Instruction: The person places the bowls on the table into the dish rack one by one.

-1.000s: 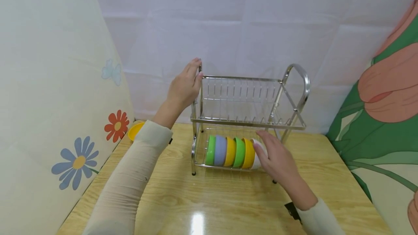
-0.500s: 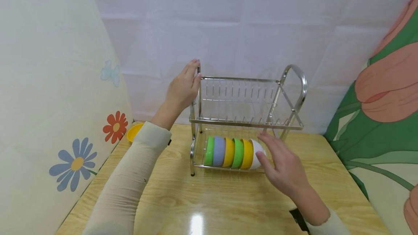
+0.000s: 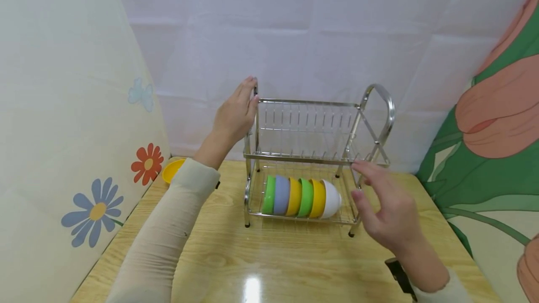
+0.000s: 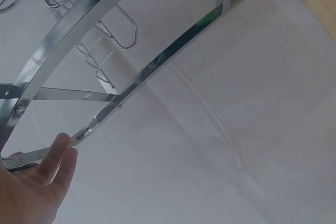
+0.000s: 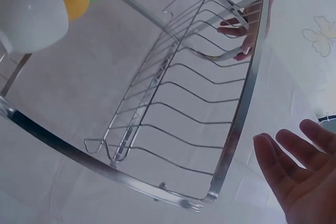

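A two-tier metal dish rack [image 3: 311, 158] stands on the wooden table. My left hand [image 3: 235, 115] grips its upper left handle, and the left wrist view shows the fingers [image 4: 64, 174] curled round the bar. On the lower tier several bowls stand on edge in a row: green [image 3: 268, 195], lavender [image 3: 281, 195], yellow [image 3: 294, 197], green [image 3: 306, 197], yellow [image 3: 318, 198] and white [image 3: 332, 199] at the right end. Just right of the white bowl, my right hand [image 3: 389, 207] hangs in front of the rack's right side, fingers loosely extended and holding nothing.
A yellow bowl [image 3: 171, 170] sits at the table's far left, partly hidden by the left sleeve. Behind the rack hangs a pale cloth [image 3: 294, 50]. Flower-printed panels [image 3: 84, 120] flank the table [image 3: 236, 256] on both sides.
My right hand has drawn back to the right, away from the white bowl, which shows fully now. My left hand stays on the rack's handle; the bowls keep their places.
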Demonstrator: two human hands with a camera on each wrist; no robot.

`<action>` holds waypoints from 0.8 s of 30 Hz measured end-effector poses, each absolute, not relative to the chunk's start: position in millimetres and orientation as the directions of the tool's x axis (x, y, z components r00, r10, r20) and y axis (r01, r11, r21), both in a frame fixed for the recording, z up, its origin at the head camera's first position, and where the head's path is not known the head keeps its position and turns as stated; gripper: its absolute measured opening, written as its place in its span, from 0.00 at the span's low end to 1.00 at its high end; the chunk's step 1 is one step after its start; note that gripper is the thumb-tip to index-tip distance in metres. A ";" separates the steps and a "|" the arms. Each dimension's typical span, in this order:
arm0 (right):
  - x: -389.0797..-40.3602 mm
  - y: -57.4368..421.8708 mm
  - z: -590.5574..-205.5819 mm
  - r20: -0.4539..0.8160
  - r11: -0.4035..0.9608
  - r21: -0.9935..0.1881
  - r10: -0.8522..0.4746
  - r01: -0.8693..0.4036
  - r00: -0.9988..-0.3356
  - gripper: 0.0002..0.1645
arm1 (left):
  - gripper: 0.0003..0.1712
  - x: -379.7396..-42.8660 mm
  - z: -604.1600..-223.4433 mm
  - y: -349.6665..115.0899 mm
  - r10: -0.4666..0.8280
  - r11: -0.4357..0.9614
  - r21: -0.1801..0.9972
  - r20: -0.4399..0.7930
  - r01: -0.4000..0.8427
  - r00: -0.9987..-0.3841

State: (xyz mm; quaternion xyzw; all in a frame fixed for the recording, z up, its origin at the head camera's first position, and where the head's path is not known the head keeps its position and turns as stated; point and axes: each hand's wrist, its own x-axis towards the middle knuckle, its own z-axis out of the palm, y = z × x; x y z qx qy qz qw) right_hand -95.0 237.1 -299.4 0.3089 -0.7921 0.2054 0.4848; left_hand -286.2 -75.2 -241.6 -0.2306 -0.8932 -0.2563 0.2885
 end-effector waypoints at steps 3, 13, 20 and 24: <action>-99.1 242.1 -287.6 0.915 0.726 -0.010 -0.271 -0.687 -0.300 0.37 | 0.30 -285.3 -241.9 -75.1 0.266 0.765 0.326 0.626 0.556 -0.733; -118.9 268.4 -262.9 0.915 0.782 -0.047 -0.216 -0.621 -0.341 0.39 | 0.31 -284.2 -243.5 -73.8 0.284 0.764 0.324 0.608 0.558 -0.741; -136.5 287.9 -253.0 0.852 0.837 -0.118 -0.191 -0.534 -0.488 0.32 | 0.32 -284.3 -244.5 -75.6 0.293 0.768 0.311 0.607 0.560 -0.739; -147.3 299.1 -245.6 0.784 0.849 -0.191 -0.170 -0.492 -0.597 0.31 | 0.32 -282.5 -244.9 -76.4 0.292 0.774 0.307 0.604 0.554 -0.742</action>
